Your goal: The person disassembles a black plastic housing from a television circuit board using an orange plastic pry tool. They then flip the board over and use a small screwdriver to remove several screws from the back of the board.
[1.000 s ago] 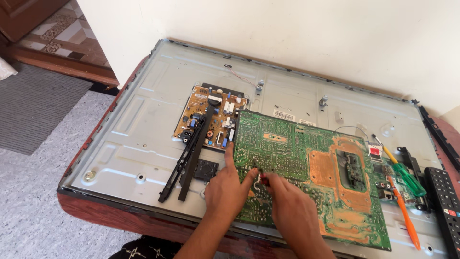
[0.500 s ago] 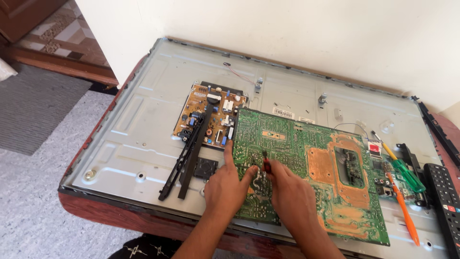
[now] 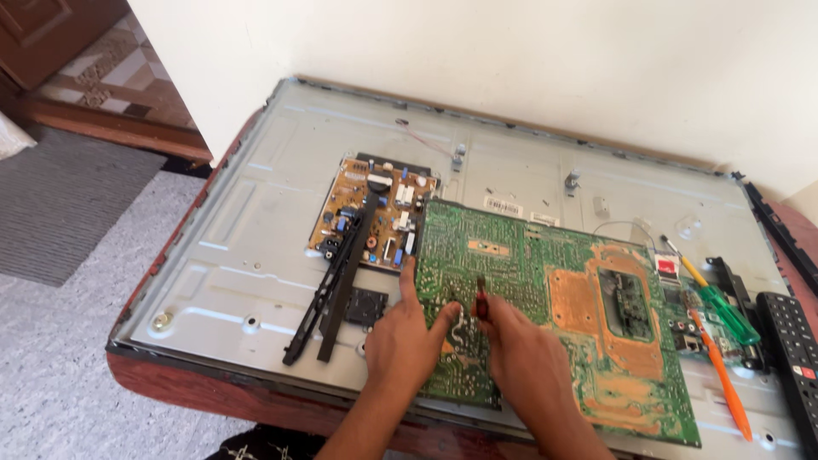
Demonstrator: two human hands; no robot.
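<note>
A person works over the bare metal back of a flat television (image 3: pixel 256 247) lying face down on a red-edged counter (image 3: pixel 187 393) against a cream wall. A large green circuit board (image 3: pixel 545 307) lies solder side up across the middle and right of the panel.

The left hand (image 3: pixel 405 345) rests on the board's left edge, forefinger stretched up along that edge and thumb reaching right onto the board; its fingers are spread and grip nothing. The right hand (image 3: pixel 528 362) has its fingers closed round a small red-handled tool (image 3: pixel 481 302), probably a screwdriver. The tool stands nearly upright with its tip on the board just right of the left thumb.

Compared with a second ago, the red handle has come into plain sight above the knuckles, where earlier the two hands were bunched together over the same spot and hid it. The hands now sit slightly apart. My reading is that the tool has been brought to bear on one point of the board while the left hand steadies it. The board itself has not shifted.

To the left lie a smaller tan circuit board (image 3: pixel 375 209) and two black plastic strips (image 3: pixel 332 290). At the right edge are a green-handled screwdriver (image 3: pixel 724 311), an orange-handled screwdriver (image 3: pixel 724 383) and a black remote control (image 3: pixel 792 341).
</note>
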